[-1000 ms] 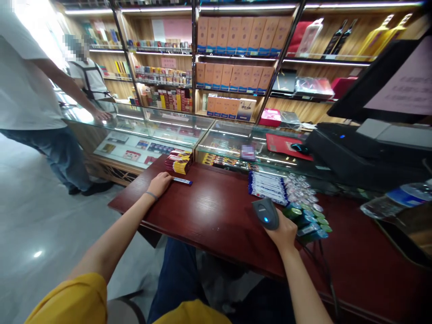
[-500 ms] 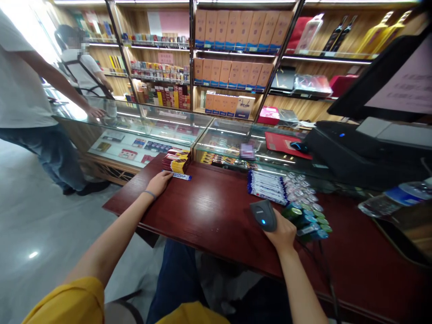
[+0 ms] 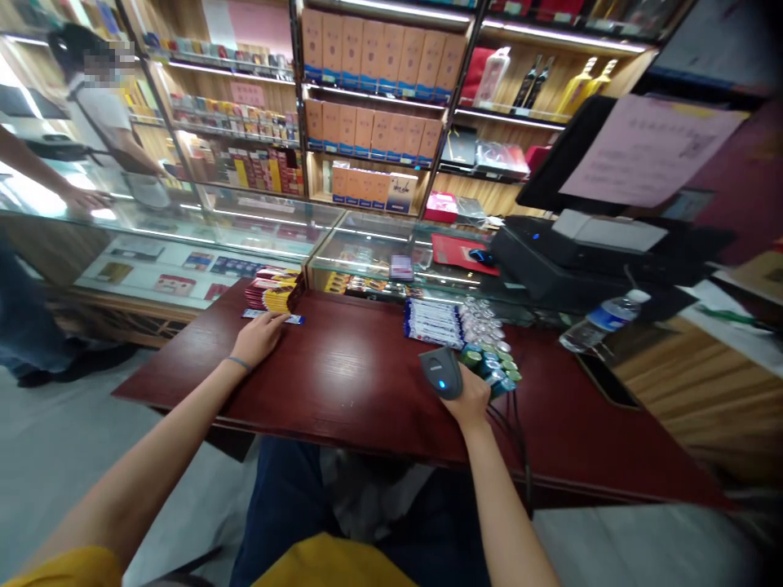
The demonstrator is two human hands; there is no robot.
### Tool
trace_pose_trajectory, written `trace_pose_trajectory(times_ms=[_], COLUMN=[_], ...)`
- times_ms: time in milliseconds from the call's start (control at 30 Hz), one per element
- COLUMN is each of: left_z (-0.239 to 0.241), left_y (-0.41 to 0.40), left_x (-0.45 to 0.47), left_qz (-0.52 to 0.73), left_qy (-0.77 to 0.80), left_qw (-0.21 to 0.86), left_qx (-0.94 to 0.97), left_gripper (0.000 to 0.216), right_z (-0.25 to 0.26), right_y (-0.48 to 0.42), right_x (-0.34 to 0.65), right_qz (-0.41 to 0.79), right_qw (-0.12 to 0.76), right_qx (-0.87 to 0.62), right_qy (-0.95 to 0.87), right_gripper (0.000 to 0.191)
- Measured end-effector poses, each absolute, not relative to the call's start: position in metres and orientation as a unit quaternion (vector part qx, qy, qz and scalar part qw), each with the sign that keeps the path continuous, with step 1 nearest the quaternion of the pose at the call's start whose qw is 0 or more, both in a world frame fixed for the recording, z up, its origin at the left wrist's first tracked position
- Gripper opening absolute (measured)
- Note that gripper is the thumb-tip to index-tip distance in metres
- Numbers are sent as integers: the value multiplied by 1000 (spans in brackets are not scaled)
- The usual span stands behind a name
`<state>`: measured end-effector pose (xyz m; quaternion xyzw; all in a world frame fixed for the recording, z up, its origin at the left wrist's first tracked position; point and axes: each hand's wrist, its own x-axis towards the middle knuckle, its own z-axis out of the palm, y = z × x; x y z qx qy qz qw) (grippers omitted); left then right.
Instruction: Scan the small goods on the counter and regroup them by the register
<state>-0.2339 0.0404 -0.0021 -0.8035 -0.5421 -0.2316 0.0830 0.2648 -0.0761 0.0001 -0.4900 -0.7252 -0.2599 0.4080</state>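
My left hand (image 3: 258, 341) rests on the table with its fingers stretched out over a slim blue-and-white packet (image 3: 294, 319), touching it but not visibly gripping it. Just behind the packet stands a stack of red-and-yellow packs (image 3: 275, 292). My right hand (image 3: 471, 398) is wrapped round the handle of a dark barcode scanner (image 3: 441, 372) with a blue light on it. The scanner is held above the table. Close beyond it lie a row of blue-and-white sticks (image 3: 433, 323), some clear-wrapped cylinders (image 3: 482, 319) and several green and blue cylinders (image 3: 494, 367).
A dark red table (image 3: 360, 391) spans the front. Behind it run glass display counters (image 3: 367, 232) and stocked shelves. On the right are a water bottle (image 3: 605, 319), a phone-like dark slab (image 3: 605, 380) and a till (image 3: 587, 244). Cables trail beside my right hand. Two people stand at left.
The view has swung right, bringing more of the till and bottle into sight. My left hand has shifted rightward along the packet. My right hand still grips the scanner.
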Motion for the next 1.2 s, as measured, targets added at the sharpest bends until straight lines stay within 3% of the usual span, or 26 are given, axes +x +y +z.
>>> trace_pose_trajectory(times_ms=[333, 633, 1000, 1200], left_z=[0, -11, -19, -14], left_y=[31, 25, 47, 40], left_x=[-53, 76, 130, 127], left_qz=[-310, -320, -289, -256], left_qy=[-412, -327, -325, -371], left_qw=[-29, -63, -11, 25], left_qx=[-856, -887, -900, -892], left_gripper=[41, 37, 40, 29], right_z=[4, 13, 7, 4], right_y=[-117, -141, -150, -149], right_x=[305, 323, 331, 330], right_qz=[-265, -261, -252, -245], right_qw=[389, 383, 381, 381], right_qx=[-520, -534, -540, -538], right_qy=[-713, -707, -708, -711], right_gripper=[35, 33, 28, 24])
